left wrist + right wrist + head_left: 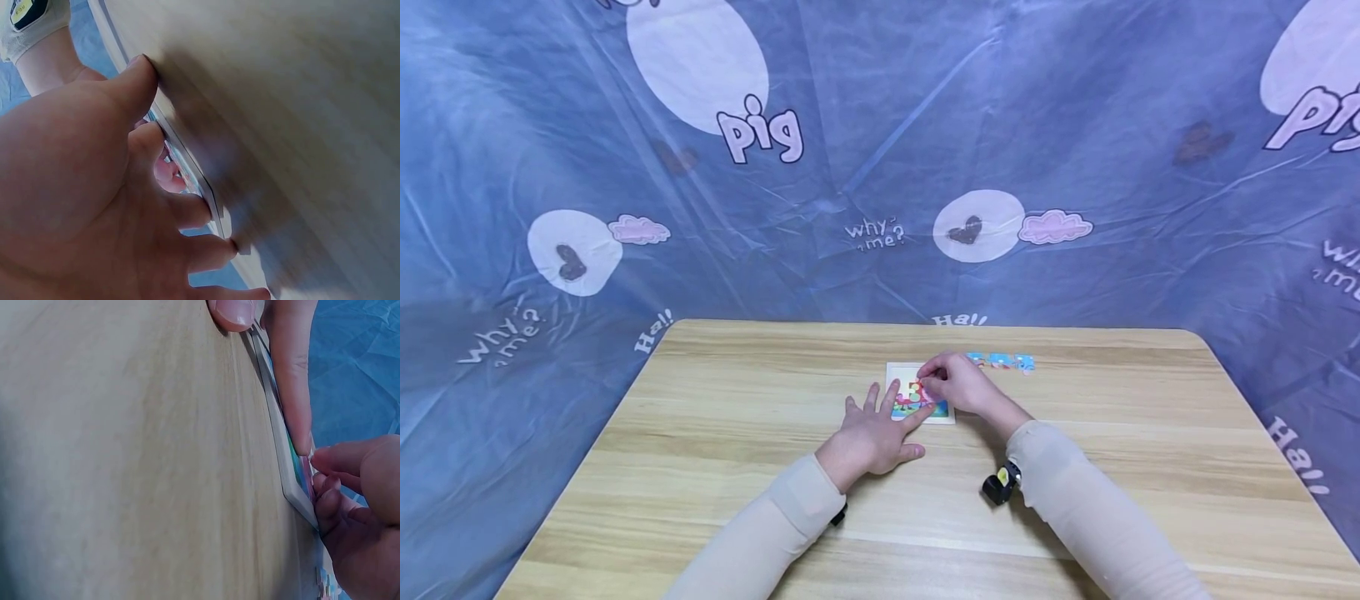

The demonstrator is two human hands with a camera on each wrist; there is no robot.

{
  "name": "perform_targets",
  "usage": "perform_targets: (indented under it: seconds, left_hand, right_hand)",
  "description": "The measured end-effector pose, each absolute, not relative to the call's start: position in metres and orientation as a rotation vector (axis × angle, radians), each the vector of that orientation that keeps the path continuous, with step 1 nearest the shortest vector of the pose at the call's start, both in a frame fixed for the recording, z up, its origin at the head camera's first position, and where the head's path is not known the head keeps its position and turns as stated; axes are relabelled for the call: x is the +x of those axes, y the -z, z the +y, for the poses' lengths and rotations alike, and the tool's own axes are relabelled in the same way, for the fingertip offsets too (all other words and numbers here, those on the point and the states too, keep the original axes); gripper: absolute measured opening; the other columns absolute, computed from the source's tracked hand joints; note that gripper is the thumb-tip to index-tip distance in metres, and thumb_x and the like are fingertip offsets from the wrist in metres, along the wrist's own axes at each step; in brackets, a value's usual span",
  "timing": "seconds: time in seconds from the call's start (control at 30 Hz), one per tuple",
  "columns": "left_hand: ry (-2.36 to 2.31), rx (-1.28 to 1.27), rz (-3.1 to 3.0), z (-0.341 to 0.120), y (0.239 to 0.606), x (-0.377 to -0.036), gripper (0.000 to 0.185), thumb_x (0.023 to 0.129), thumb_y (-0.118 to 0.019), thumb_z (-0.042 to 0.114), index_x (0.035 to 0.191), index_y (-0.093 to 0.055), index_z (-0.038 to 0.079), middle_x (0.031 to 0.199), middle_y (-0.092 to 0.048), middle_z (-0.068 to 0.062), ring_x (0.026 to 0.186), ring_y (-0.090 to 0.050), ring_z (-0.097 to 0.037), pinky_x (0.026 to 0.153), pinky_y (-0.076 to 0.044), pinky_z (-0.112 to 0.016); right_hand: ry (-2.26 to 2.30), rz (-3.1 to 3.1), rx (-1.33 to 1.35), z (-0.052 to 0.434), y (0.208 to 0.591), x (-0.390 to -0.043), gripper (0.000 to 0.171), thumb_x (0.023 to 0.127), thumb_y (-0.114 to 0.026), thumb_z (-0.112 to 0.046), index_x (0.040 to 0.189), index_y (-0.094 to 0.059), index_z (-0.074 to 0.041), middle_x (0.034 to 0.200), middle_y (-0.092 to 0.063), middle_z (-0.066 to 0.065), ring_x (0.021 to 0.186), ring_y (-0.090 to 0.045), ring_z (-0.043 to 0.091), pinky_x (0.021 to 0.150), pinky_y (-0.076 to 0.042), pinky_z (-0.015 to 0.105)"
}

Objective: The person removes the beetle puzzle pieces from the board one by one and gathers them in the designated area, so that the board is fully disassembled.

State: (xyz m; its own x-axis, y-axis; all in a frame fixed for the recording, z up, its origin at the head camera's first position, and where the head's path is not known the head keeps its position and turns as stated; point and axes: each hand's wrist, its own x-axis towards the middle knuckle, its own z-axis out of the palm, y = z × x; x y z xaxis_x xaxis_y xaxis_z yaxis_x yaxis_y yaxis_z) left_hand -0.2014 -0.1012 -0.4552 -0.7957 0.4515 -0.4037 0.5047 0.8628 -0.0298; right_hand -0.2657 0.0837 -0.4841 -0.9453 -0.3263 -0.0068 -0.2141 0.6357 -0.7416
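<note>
A small white-framed puzzle board (898, 369) with a colourful picture lies at the middle of the wooden table (715, 433). My left hand (887, 408) lies flat on the table, fingers straight and spread, and its index finger presses on the board's near left part. My right hand (927, 379) hovers over the board's far right side, its curled fingertips pinching a pinkish puzzle piece (922, 385) down against the picture. In the right wrist view the board's edge (284, 469) runs between the left index finger (294, 381) and the right fingertips (331, 481). The left wrist view shows my left hand (94, 206) against the board's rim (209, 194).
Several loose blue puzzle pieces (1000, 361) lie in a row just behind and to the right of the board. A blue printed sheet (880, 167) hangs behind and around the table. A small black wrist camera (1002, 483) hangs under my right forearm.
</note>
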Motion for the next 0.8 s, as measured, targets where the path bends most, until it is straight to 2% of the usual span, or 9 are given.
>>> perform_targets:
  seconds: [0.4, 0.67, 0.8]
  left_hand:
    - [0.166, 0.702, 2.635, -0.097, 0.452, -0.200, 0.064, 0.091, -0.036, 0.068, 0.147, -0.008, 0.054, 0.160, -0.009, -0.012, 0.143, -0.013, -0.043, 0.102, -0.027, -0.067]
    - [0.181, 0.682, 2.681, -0.093, 0.454, -0.196, 0.070, 0.090, -0.035, 0.069, 0.150, -0.007, 0.047, 0.160, -0.011, -0.013, 0.142, -0.017, -0.044, 0.101, -0.029, -0.068]
    - [0.207, 0.662, 2.703, -0.090, 0.454, -0.194, 0.069, 0.090, -0.033, 0.071, 0.150, -0.009, 0.047, 0.160, -0.012, -0.013, 0.141, -0.019, -0.045, 0.099, -0.030, -0.068]
  right_hand:
    - [1.122, 2.765, -0.465, 0.084, 0.481, -0.263, 0.015, 0.090, -0.062, -0.008, 0.100, -0.073, -0.008, 0.097, -0.064, 0.006, 0.083, -0.058, 0.015, 0.077, -0.048, 0.033]
    - [1.148, 2.743, -0.485, 0.083, 0.482, -0.262, 0.015, 0.088, -0.062, -0.007, 0.099, -0.072, -0.006, 0.093, -0.063, 0.005, 0.077, -0.059, 0.012, 0.073, -0.050, 0.030]
    - [1.171, 2.715, -0.485, 0.084, 0.482, -0.261, 0.014, 0.088, -0.062, -0.006, 0.099, -0.071, -0.005, 0.092, -0.063, 0.006, 0.075, -0.059, 0.012, 0.071, -0.050, 0.029]
